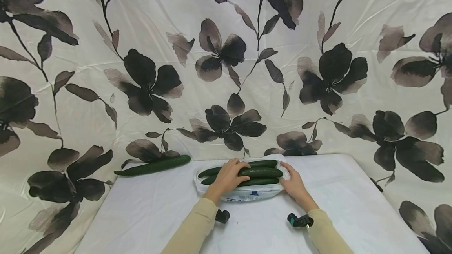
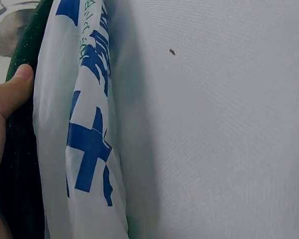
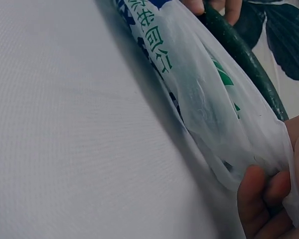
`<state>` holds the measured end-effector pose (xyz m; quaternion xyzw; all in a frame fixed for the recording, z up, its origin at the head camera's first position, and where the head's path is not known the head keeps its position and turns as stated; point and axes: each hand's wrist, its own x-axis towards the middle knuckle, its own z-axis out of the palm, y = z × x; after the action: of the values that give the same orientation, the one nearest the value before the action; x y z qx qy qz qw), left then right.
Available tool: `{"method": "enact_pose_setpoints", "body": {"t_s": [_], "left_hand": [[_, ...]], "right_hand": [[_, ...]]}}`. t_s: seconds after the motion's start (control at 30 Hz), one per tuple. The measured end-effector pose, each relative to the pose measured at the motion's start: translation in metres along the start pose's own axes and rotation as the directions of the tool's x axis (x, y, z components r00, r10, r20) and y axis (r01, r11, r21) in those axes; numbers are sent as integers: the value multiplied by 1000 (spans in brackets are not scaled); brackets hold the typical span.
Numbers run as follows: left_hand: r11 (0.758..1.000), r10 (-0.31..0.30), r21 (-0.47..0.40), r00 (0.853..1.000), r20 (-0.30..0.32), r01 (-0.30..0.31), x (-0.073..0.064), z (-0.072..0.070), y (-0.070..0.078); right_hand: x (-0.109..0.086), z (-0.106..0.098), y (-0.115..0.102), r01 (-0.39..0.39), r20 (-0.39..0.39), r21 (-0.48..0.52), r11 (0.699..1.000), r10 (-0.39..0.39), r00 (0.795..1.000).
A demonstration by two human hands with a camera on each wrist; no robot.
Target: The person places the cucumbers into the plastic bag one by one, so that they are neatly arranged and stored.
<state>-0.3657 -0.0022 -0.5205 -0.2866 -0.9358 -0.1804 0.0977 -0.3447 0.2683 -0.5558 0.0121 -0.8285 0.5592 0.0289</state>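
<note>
Three long green cucumbers (image 1: 263, 172) lie side by side in the mouth of a thin white plastic bag (image 1: 243, 197) with blue and green print. My left hand (image 1: 226, 177) reaches over them from the near side and grips the middle cucumber, thumb toward me and fingers on the far side. In the left wrist view its thumb (image 2: 15, 92) presses on the dark green skin beside the bag's edge. My right hand (image 1: 295, 184) holds the bag's right end. The right wrist view shows its curled fingers (image 3: 251, 199) gathering the plastic near the cucumber's tip.
Another cucumber (image 1: 153, 166) lies outside the bag, at the table's back left by the floral cloth (image 1: 226, 89). The white-covered table (image 1: 261, 230) extends to both sides. A small dark speck (image 2: 172, 52) shows on the table cover.
</note>
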Motion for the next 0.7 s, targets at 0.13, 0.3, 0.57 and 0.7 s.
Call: {"method": "enact_pose_setpoints", "body": {"t_s": [0.13, 0.3, 0.57, 0.7], "left_hand": [[1000, 0, -20, 1000, -12, 0, -1, -1, -1], [999, -9, -49, 1000, -20, 8, -2, -1, -1], [995, -40, -88, 999, -22, 38, -2, 3, -4], [990, -65, -125, 998, 9, 66, -2, -1, -5]], "right_hand": [[1, -1, -4, -5, -5, 3, 1000, 5, 1000], [2, -3, -6, -17, -14, -5, 1000, 17, 1000], [4, -5, -9, -11, -16, -20, 1000, 11, 1000], [7, -5, -12, -5, -16, -19, 1000, 4, 1000]]}}
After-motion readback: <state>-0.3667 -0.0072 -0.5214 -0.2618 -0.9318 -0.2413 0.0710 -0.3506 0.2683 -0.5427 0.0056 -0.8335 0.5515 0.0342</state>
